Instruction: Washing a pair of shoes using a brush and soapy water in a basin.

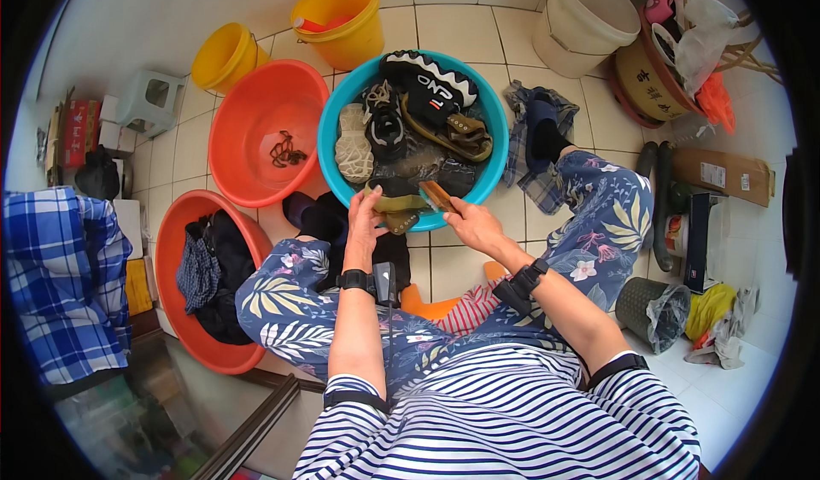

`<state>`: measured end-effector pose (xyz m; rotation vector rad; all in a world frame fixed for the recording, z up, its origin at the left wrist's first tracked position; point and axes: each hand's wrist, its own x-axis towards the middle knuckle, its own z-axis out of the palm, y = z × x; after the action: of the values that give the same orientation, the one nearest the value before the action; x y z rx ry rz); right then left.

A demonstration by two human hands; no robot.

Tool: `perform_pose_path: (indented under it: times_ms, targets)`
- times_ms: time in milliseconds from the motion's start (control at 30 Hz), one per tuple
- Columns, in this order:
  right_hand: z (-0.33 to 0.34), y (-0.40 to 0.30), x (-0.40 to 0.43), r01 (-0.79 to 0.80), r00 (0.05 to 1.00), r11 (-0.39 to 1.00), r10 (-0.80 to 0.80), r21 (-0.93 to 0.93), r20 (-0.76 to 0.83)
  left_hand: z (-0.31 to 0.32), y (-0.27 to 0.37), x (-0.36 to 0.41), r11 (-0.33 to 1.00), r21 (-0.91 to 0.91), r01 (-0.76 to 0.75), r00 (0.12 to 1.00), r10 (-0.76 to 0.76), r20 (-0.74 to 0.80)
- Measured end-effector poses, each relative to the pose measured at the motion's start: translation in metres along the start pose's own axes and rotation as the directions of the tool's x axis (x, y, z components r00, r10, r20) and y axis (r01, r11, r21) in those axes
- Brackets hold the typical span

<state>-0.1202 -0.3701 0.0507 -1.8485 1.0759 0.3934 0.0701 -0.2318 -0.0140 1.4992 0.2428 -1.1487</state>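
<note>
Over the near rim of a turquoise basin (500, 179), my left hand (365, 220) grips an olive canvas shoe (398, 204) with its eyelets towards me. A wooden scrubbing brush (437, 196) is held in my right hand (475, 225), bristles against or close to the right end of that shoe. Water fills the basin's bottom. Within it lie another olive shoe (471, 137), a black sneaker with a white toothed sole (435, 89), a black laced shoe (385, 128) and a pale shoe, sole up (354, 144).
To the left stand an orange basin with dark laces (287, 150) and another orange basin with dark clothes (221, 288). Yellow buckets (336, 25) and a white bucket (580, 25) line the back. At right are a plant pot (653, 83), a cardboard box (724, 172) and a waste bin (650, 310).
</note>
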Motion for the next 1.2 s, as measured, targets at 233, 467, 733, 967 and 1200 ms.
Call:
perform_pose_path:
  times_ms: [233, 467, 733, 967, 1200]
  targets:
    - [0.048, -0.030, 0.027, 0.028, 0.994, 0.992, -0.041, 0.126, 0.104, -0.021, -0.013, 0.013, 0.993, -0.001, 0.115, 0.993, -0.115, -0.031]
    - [0.056, -0.014, 0.092, -0.027, 0.999, 0.954, 0.035, -0.300, 0.022, -0.043, -0.036, 0.010, 0.979, -0.145, 0.145, 0.989, -0.145, 0.013]
    - [0.055, -0.005, 0.094, -0.031, 0.992, 0.996, 0.022, 0.078, 0.122, -0.027, -0.026, 0.006, 0.991, -0.073, 0.116, 0.993, -0.113, 0.038]
    - [0.037, -0.036, 0.021, 0.079, 0.989, 0.985, -0.096, 0.155, 0.110, -0.013, -0.032, 0.009, 0.996, 0.076, 0.041, 0.999, -0.040, -0.019]
    - [0.040, -0.004, 0.091, -0.018, 0.998, 0.991, 0.010, -0.133, -0.058, 0.015, -0.007, -0.009, 0.973, 0.176, -0.150, 0.989, 0.147, 0.033]
